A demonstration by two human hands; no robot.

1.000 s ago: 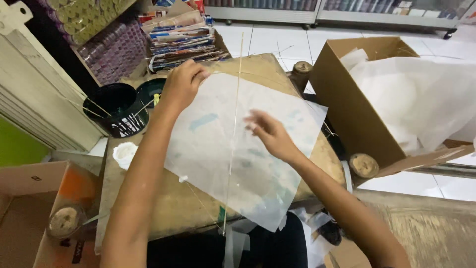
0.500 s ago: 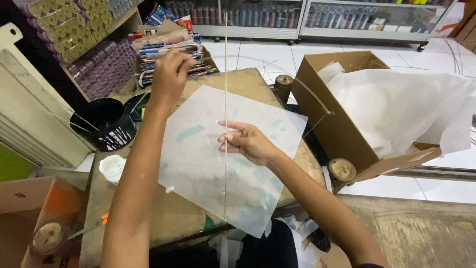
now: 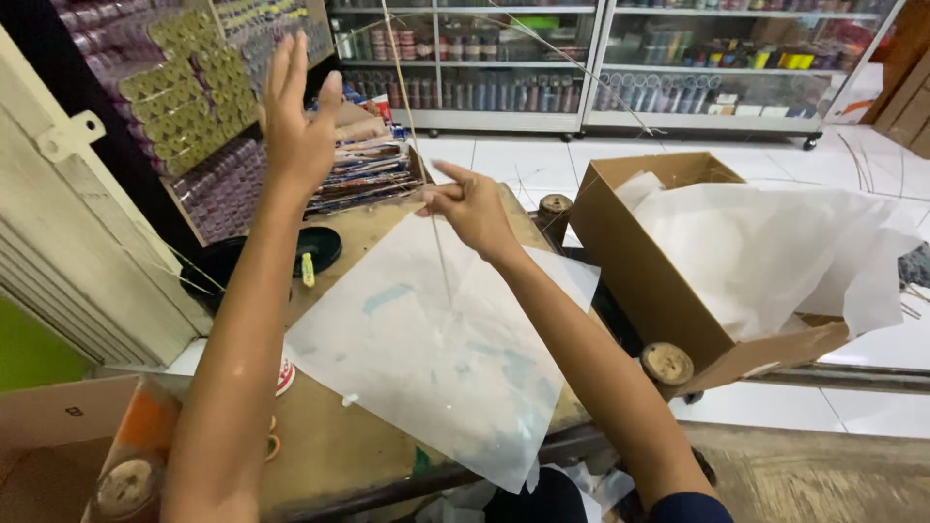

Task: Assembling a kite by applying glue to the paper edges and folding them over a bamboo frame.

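Across the back of the shop, glass-fronted shelving (image 3: pixel 620 68) filled with rows of small spools and jars lines the wall, above a white tiled floor (image 3: pixel 542 160). Nearer, a worn wooden bench (image 3: pixel 334 446) carries the work, and to its right an open cardboard box (image 3: pixel 644 261) holds a heap of crumpled white tissue paper (image 3: pixel 775 252). On the bench lies a large, translucent white paper sheet (image 3: pixel 436 358), set like a diamond, with one corner hanging off the near edge and faint bluish marks showing through it. It looks very light, limp and easy to tear, so it would best be taken hold of along the stiffer stick or at a corner, not by the open middle. A thin bamboo stick (image 3: pixel 426 165) rises from the sheet's centre toward the top of the view. The right hand (image 3: pixel 475 208) pinches this stick between thumb and fingertips, its grip closed tightly around it just above the sheet's far corner. The left hand (image 3: pixel 295 116) is raised in the air with fingers spread wide open, holding nothing that can be seen. Behind it sits a stack of coloured paper (image 3: pixel 368 169), then a black round dish (image 3: pixel 320 247) and a small tape roll (image 3: pixel 284 376) on the bench.
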